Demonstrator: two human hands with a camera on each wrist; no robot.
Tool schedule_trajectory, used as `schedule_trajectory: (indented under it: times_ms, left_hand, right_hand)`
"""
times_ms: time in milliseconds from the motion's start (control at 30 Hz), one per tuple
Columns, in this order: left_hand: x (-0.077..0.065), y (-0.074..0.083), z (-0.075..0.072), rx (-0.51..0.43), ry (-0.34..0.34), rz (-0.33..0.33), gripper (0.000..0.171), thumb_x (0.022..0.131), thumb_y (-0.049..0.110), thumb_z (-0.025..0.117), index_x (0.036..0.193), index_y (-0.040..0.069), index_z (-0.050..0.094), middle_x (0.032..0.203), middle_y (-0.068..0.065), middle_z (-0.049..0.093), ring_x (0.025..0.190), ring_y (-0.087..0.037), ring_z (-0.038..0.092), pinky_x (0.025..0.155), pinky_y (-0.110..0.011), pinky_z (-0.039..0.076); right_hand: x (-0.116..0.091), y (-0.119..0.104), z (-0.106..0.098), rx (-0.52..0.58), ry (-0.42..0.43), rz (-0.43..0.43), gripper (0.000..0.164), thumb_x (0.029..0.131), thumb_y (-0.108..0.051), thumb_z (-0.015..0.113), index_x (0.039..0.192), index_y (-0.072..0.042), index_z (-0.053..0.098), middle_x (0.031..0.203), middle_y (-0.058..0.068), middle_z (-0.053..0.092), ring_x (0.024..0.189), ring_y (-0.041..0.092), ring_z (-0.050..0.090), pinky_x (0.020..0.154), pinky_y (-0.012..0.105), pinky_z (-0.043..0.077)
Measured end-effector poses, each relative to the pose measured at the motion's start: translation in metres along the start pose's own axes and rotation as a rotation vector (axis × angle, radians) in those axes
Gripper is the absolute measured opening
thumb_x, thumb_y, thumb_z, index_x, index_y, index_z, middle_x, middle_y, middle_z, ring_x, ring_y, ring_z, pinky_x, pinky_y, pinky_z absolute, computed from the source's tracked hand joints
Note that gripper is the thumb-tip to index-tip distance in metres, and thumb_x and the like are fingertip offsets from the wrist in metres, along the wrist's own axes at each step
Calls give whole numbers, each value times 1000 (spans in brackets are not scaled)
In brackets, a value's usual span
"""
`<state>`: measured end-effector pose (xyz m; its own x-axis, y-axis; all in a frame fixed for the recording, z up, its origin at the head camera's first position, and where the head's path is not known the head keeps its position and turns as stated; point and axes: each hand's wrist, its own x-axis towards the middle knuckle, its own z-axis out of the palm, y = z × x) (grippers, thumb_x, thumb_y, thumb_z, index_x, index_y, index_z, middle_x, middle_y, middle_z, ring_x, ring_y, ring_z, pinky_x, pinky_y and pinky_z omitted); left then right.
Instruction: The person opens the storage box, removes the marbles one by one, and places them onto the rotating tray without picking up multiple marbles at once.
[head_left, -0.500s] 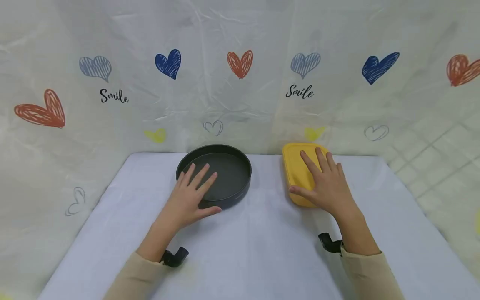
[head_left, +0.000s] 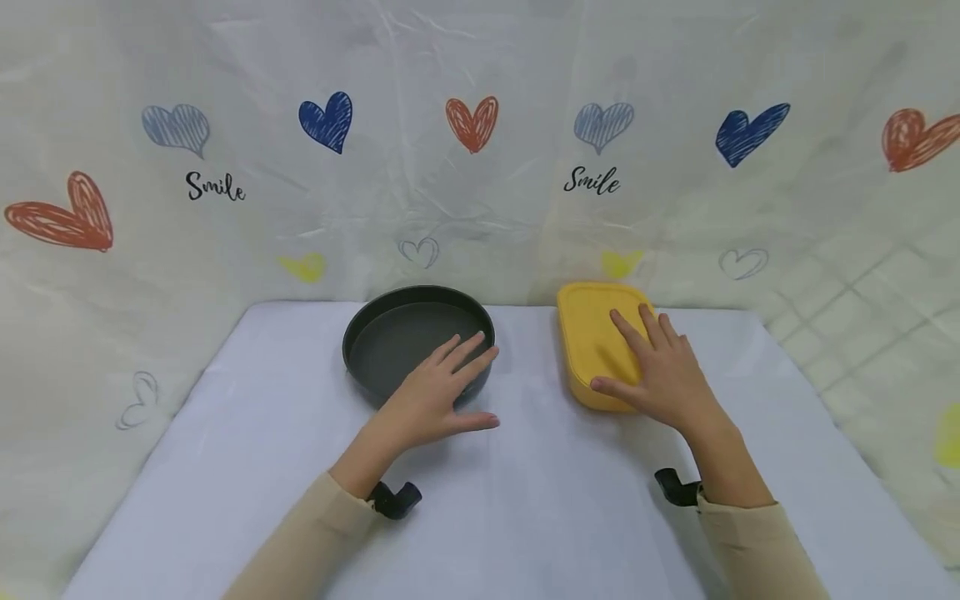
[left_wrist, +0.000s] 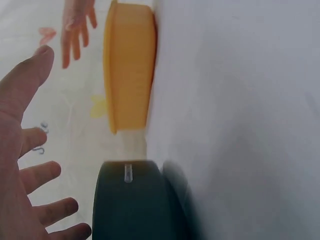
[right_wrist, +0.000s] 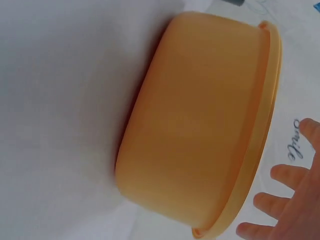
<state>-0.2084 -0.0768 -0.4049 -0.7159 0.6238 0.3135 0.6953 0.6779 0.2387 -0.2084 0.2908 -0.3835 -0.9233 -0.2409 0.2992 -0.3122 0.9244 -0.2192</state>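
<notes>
A round dark pan with a low wall stands at the back of the table, left of centre. My left hand hovers over its near right edge, fingers spread and holding nothing. To the right stands a yellow lidded container. Above its right side is my right hand, fingers spread and apart from the lid. In the right wrist view the container's side fills the middle, with fingertips beyond the lid's rim. The left wrist view shows the pan's outer wall below the container.
A white cloth covers the table. Behind it hangs a pale sheet printed with hearts and the word Smile. A black wrist mount sits under the left wrist, and another mount under the right.
My left hand has moved right across the pan, from its left side to its near right edge. The right hand has shifted slightly right over the container. The view has turned a little.
</notes>
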Motion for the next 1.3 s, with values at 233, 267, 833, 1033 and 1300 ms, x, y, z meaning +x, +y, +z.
schedule_trajectory:
  times_ms: [233, 267, 833, 1033, 1300]
  left_hand:
    - [26, 10, 18, -85, -63, 9, 90, 86, 79, 49, 159, 39, 15, 166, 5, 18, 151, -33, 22, 106, -59, 40]
    - [29, 11, 20, -105, -69, 6, 90, 86, 80, 48, 159, 41, 13, 167, 7, 16, 151, -31, 22, 106, -60, 40]
    - [67, 27, 49, -271, -57, 43, 85, 87, 71, 58, 158, 36, 25, 165, 4, 19, 151, -24, 23, 121, -51, 21]
    - [85, 40, 57, -323, -75, 48, 84, 88, 68, 60, 158, 38, 24, 166, 0, 18, 149, -25, 26, 114, -50, 34]
    - [108, 46, 79, -371, -106, 4, 84, 87, 67, 62, 157, 41, 24, 167, 1, 10, 150, -29, 23, 114, -53, 34]
  right_hand:
    - [-3, 9, -6, 32, -21, 11, 102, 81, -65, 71, 160, -26, 20, 163, 27, 14, 143, 61, 15, 106, 77, 17]
    - [-3, 9, -7, 34, -23, 11, 102, 80, -65, 71, 160, -27, 20, 163, 26, 14, 143, 61, 14, 106, 77, 16]
    - [0, 11, -10, 50, -102, 69, 106, 78, -71, 69, 161, -32, 15, 165, 23, 7, 146, 57, 11, 111, 74, 15]
    - [-3, 15, -12, 47, -116, 66, 107, 77, -71, 70, 160, -32, 16, 165, 24, 8, 145, 58, 11, 108, 76, 18]
    - [-10, 31, -6, 137, -182, 35, 106, 76, -66, 75, 160, -31, 21, 165, 22, 9, 147, 55, 10, 104, 78, 21]
